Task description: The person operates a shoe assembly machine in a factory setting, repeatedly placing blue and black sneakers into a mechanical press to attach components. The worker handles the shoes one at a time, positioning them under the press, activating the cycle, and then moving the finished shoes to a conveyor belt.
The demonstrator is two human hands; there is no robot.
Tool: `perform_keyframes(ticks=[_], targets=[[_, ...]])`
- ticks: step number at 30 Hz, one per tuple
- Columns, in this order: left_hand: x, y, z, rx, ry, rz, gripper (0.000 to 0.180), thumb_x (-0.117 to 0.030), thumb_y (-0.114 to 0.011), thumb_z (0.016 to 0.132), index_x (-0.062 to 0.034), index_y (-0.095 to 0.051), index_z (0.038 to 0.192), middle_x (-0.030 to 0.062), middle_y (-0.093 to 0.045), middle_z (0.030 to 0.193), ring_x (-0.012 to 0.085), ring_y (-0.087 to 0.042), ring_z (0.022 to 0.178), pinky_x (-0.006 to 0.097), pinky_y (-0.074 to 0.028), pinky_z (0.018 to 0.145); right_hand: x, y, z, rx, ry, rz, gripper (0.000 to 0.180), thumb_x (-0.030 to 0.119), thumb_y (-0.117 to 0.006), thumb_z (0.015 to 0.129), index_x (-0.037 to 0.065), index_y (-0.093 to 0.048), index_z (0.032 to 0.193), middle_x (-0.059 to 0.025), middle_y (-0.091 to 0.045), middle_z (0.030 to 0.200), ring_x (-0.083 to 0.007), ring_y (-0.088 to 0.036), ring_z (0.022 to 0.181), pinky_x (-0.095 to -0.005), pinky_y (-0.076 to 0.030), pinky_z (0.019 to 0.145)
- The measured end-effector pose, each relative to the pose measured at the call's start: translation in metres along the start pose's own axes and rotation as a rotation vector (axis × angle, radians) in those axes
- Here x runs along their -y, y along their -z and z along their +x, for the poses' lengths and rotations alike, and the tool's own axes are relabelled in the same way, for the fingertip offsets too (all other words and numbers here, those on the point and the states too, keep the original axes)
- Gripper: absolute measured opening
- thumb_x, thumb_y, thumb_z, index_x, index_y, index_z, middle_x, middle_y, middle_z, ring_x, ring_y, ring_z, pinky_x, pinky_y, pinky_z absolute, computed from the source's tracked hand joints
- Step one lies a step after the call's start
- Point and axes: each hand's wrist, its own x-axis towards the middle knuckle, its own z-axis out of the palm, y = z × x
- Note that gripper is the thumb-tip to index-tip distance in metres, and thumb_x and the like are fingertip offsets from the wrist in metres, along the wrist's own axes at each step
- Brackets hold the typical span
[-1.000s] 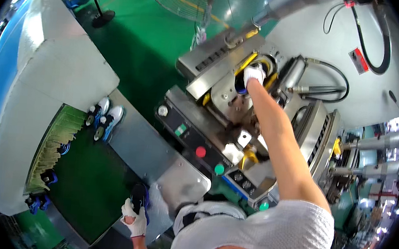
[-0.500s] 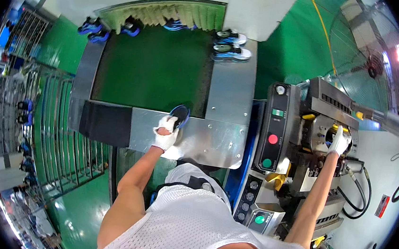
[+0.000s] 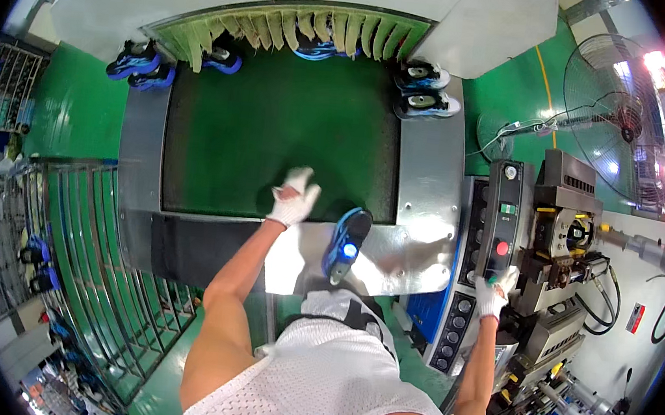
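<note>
Head view: a worker's gloved left hand [image 3: 294,198] hovers with fingers spread, holding nothing, over the near edge of the green conveyor belt [image 3: 276,123]. A blue shoe [image 3: 347,242] lies just beside it on the steel apron [image 3: 416,246]. The gloved right hand [image 3: 491,294] rests on the control panel [image 3: 500,222]; its grip cannot be told. Other shoes [image 3: 426,89] sit at the belt's far corners.

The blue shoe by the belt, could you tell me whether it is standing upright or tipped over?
Tipped: the blue shoe lies sole-up on the metal ledge.
</note>
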Motion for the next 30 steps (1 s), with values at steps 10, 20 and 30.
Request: perform_keyframes(ticks=[10,20,30], targets=[[0.202,0.159,0.310,-0.354,0.081,0.560,0.065,-0.039,-0.052,0.098,-0.0103,-0.037,0.154,0.0232,-0.044,0.152,0.0426,-0.043,0.139,0.050,-0.037,0.113,-0.003,-0.037,-0.159,0.390,-0.005,-0.145,0.081,0.034,-0.074,0.079,-0.004,-0.045,0.145,-0.0259,-0.047,0.148,-0.0377,-0.047,0.137,-0.0420,-0.039,0.111],[0.254,0.170,0.319,-0.340,0.055,0.580,0.035,-0.034,-0.047,0.104,-0.0076,-0.063,0.118,0.0210,-0.064,0.109,0.0431,-0.061,0.105,0.052,-0.050,0.087,0.037,-0.020,-0.240,0.607,-0.535,0.156,0.074,0.034,-0.075,0.083,0.001,-0.049,0.143,-0.0245,-0.056,0.141,-0.0366,-0.055,0.130,-0.0427,-0.044,0.109],[0.039,0.078,0.141,-0.008,-0.152,0.112,0.013,-0.014,-0.069,0.090,-0.0051,-0.066,0.099,0.0158,-0.063,0.105,0.0337,-0.063,0.097,0.045,-0.051,0.087,0.144,-0.010,-0.194,0.480,0.081,0.455,0.075,0.043,-0.070,0.085,0.003,-0.047,0.145,-0.0219,-0.058,0.138,-0.0363,-0.056,0.129,-0.0394,-0.044,0.107]])
